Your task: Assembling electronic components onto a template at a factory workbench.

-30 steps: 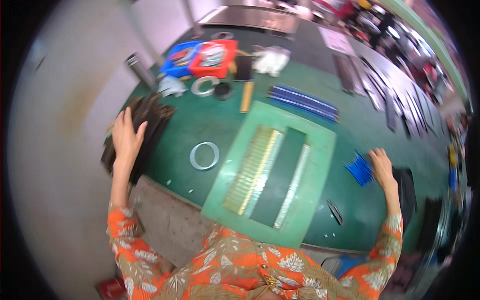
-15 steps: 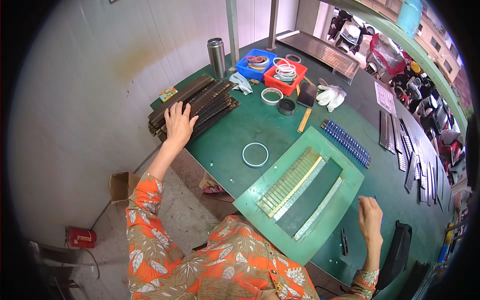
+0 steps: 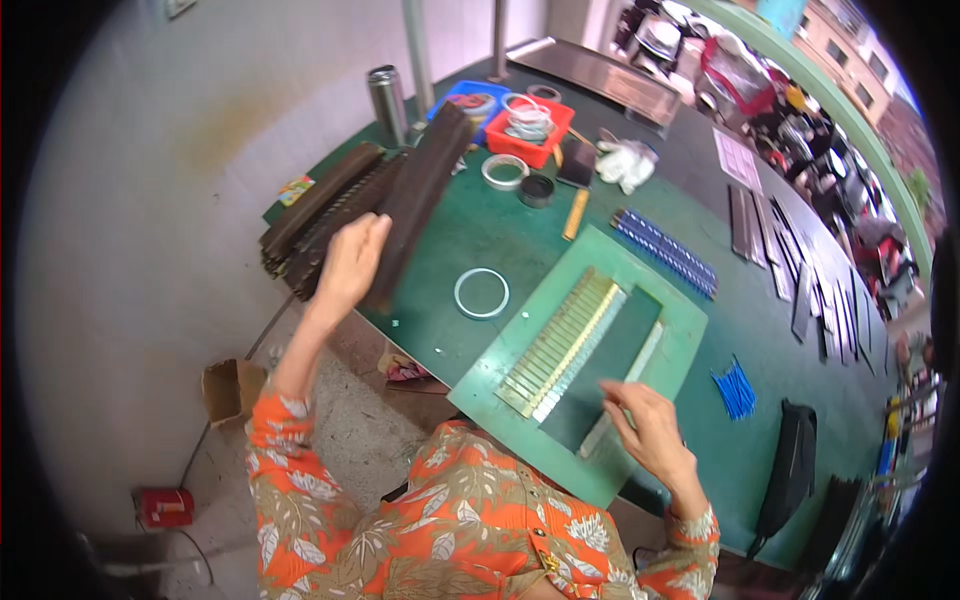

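My left hand [image 3: 352, 262] is closed around a long dark brown strip [image 3: 428, 190], raised at a slant and blurred by motion. Beneath and left of it lies a stack of similar dark strips [image 3: 325, 200] on the green table. My right hand [image 3: 650, 430] hovers at the near right part of a light green board [image 3: 490, 350], fingers loosely bent and thumb apart, with nothing visible in it. On the board, a slotted brass-coloured piece [image 3: 565, 345] lies left of a rectangular dark green area, and a narrow pale bar [image 3: 640, 365] runs along its right side.
A pale ring [image 3: 482, 294] lies left of the board. Farther back are a steel flask [image 3: 388, 105], a red bin [image 3: 520, 140] and a white glove [image 3: 627, 165]. Rightward are a blue-and-white strip bundle [image 3: 665, 250], blue sticks [image 3: 735, 390], a black pouch [image 3: 788, 470] and dark strips [image 3: 802, 300].
My left hand has lifted a dark strip off the stack. My right hand has moved left to the board, uncovering the blue sticks. The view has shifted slightly.
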`<action>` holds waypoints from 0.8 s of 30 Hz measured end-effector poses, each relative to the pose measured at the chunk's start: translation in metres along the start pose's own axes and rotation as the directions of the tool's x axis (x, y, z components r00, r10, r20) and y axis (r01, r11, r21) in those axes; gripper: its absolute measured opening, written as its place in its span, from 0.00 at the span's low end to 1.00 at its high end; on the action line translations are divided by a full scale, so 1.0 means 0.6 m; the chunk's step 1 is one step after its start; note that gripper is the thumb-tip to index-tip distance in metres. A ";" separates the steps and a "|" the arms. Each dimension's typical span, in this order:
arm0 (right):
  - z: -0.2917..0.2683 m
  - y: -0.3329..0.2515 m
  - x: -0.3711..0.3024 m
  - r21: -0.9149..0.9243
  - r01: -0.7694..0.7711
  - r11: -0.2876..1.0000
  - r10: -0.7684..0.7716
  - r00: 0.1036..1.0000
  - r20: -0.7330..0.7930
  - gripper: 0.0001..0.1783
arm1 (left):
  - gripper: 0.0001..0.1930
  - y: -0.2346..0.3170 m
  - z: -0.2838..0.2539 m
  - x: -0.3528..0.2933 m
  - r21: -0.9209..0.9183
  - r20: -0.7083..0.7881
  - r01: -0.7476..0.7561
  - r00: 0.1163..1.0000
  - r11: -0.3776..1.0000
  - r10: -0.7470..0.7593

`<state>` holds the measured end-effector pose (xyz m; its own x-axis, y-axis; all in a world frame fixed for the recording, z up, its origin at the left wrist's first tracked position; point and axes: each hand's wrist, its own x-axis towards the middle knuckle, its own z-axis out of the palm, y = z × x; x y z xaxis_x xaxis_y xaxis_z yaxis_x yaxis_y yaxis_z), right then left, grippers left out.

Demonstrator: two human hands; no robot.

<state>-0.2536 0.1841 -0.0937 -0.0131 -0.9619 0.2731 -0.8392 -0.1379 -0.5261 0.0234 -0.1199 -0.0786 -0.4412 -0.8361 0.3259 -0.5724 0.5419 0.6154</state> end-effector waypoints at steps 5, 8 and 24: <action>0.072 -0.035 0.057 0.580 -0.240 0.779 0.340 0.938 -0.069 0.33 | 0.19 0.161 0.145 -0.140 -0.725 0.629 0.609 0.776 0.321 -0.050; 0.107 -0.014 0.062 0.608 -0.270 0.747 0.504 0.826 -0.252 0.39 | 0.19 0.203 0.216 -0.189 -0.702 0.705 0.695 0.709 0.154 0.011; 0.088 0.044 0.006 -0.024 -0.705 0.708 0.702 0.708 -0.072 0.40 | 0.18 0.172 0.270 -0.197 -0.537 0.321 -0.299 0.792 0.789 0.519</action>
<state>-0.2470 0.1646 -0.1494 -0.6379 -0.7610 -0.1183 -0.5982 0.5863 -0.5463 -0.0956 0.0487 -0.1697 -0.8684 -0.3542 0.3470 0.0513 0.6320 0.7732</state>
